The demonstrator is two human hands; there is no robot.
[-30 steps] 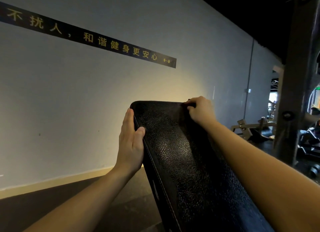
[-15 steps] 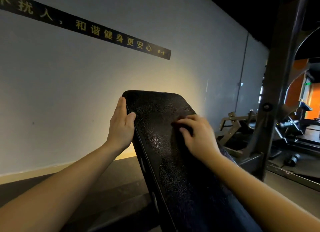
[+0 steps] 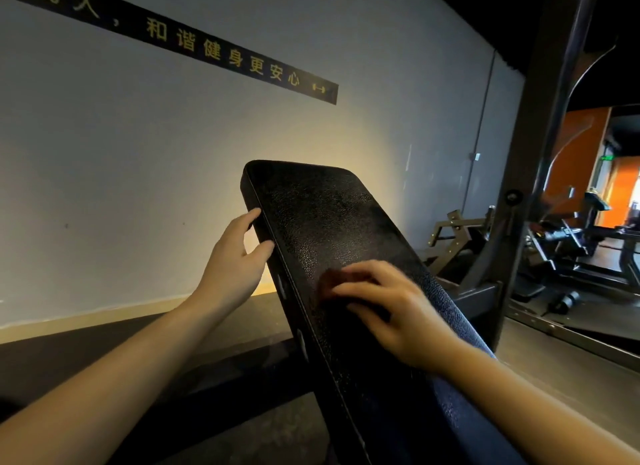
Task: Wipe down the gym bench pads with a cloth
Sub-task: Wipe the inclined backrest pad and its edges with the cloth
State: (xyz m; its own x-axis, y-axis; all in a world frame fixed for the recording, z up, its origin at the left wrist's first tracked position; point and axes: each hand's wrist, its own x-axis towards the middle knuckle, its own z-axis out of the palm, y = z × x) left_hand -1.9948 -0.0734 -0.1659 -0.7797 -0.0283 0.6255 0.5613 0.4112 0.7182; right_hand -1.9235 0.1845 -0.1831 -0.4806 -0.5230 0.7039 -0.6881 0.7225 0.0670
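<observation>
the right hand (image 3: 391,312) lies nearest, on the middle of the inclined bench pad (image 3: 311,215), its fingers curled over a small dark reddish cloth (image 3: 330,284) and pressing it onto the pebbled black surface (the hand and cloth are blurred, so the cloth's folds cannot be made out). a little further up, the left hand (image 3: 235,263) grips the pad's left edge, thumb tip on the front rim and fingers going round the side. the pad tilts up and away, its rounded top end bare. to the right stands a dark steel upright (image 3: 540,152), with gym machines (image 3: 588,239) beyond it. behind the pad is a pale wall (image 3: 138,135) bearing a black strip with yellow characters (image 3: 221,54).
</observation>
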